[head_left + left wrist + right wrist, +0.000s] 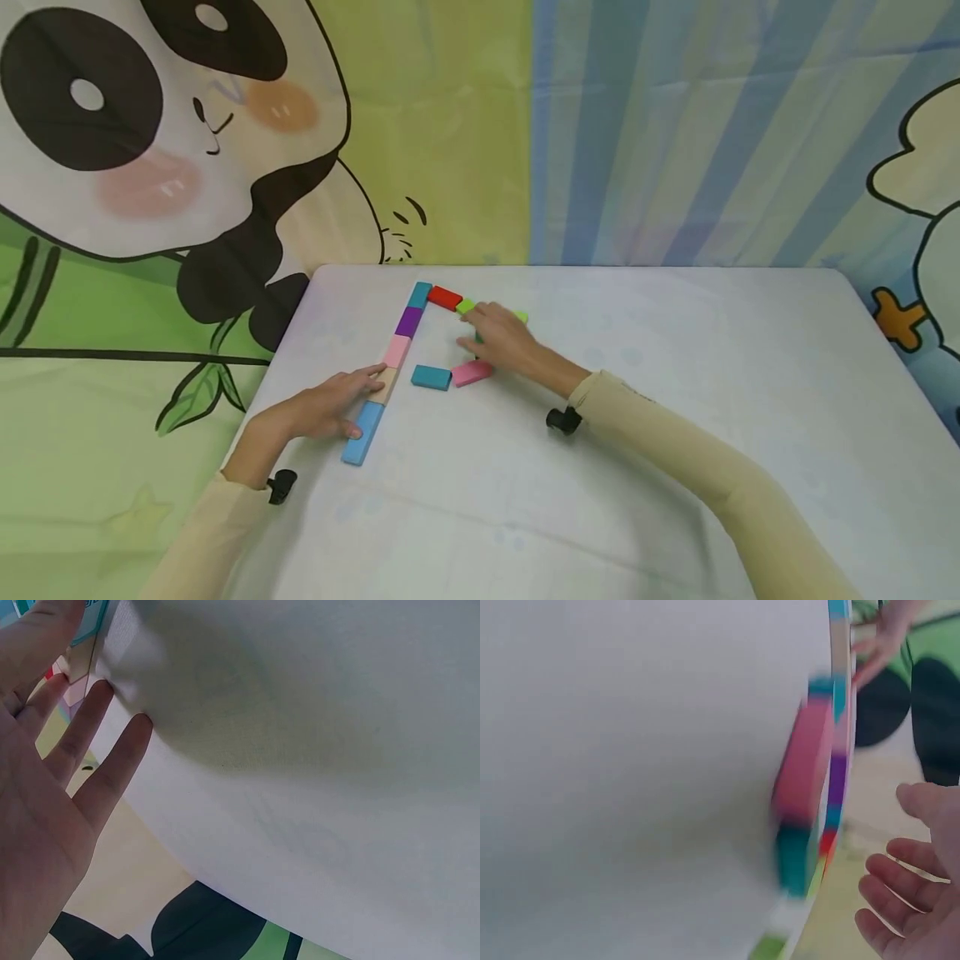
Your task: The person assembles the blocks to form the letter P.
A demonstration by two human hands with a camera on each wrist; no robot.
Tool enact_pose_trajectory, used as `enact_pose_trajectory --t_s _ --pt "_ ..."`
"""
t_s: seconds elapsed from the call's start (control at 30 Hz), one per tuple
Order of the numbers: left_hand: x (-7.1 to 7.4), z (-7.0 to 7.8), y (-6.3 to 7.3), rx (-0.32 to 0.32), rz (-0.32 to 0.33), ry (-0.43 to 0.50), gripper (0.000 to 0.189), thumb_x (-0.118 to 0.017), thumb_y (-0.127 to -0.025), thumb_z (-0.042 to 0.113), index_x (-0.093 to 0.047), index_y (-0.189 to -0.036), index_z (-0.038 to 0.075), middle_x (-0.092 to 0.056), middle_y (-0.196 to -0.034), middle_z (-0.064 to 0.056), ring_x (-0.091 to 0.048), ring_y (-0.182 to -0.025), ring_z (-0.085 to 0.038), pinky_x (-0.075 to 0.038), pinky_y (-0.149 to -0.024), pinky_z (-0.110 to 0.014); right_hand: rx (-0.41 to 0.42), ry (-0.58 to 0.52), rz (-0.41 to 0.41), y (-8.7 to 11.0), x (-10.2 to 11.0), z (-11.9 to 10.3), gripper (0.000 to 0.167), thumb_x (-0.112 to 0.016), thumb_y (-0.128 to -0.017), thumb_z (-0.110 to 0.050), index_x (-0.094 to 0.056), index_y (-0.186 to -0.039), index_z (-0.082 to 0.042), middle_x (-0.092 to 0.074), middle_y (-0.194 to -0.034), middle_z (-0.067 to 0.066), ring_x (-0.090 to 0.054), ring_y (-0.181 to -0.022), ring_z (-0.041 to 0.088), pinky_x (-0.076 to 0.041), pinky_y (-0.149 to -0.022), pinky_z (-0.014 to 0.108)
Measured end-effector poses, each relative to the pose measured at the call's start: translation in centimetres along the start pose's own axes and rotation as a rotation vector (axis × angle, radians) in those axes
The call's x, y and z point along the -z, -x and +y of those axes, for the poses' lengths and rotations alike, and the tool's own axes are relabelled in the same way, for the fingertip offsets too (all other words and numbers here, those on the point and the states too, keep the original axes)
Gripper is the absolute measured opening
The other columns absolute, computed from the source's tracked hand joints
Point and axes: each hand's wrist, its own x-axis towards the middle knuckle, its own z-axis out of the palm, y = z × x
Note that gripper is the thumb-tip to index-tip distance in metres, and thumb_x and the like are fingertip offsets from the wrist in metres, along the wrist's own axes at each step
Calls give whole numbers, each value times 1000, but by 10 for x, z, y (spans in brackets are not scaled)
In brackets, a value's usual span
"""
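Note:
A slanting line of blocks runs along the table's left side: light blue (362, 435), beige (386, 385), light pink (397, 351), purple (408, 322) and teal (420, 294). My left hand (326, 407) lies at this line, fingertips at the beige block, thumb on the light blue one. From the teal end, a red block (445, 297) and a lime block (466, 306) lead right. Over there my right hand (504, 337) hovers with loosely bent fingers, holding nothing visible and partly covering green blocks. Below it lie a pink block (804, 769) and a second teal block (431, 377).
The white table (637, 467) stands against a printed cloth backdrop (450, 133) with a panda drawing. Another lime block (521, 317) shows just beyond the right hand. Black wrist cameras (564, 420) are worn at both sleeves.

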Motion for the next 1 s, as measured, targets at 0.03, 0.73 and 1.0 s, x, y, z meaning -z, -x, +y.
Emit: enact_pose_trajectory --t_s 0.03,0.73,1.0 --pt "0 0 0 7 0 0 80 -77 -78 29 -41 -146 9 -20 -162 -9 -35 -139 -36 -42 -106 -55 -28 23 24 0 5 13 45 -65 -92 -34 -61 -127 -7 -62 -122 10 -57 -109 25 -52 -91 37" --pt "2 3 4 14 -5 19 81 -77 -78 30 -40 -146 8 -20 -162 -10 -32 -141 -40 -39 -107 -57 -29 -197 -78 -7 10 6 43 -68 -91 -21 -60 -128 0 -64 -110 12 -59 -100 26 -53 -87 33" --pt "2 1 0 2 -11 17 80 -77 -79 28 -39 -147 9 -19 -163 -10 -32 -141 -38 -39 -107 -57 97 -230 -155 -26 -24 -68 42 -67 -92 -25 -60 -129 -6 -64 -116 4 -57 -101 15 -50 -86 17"
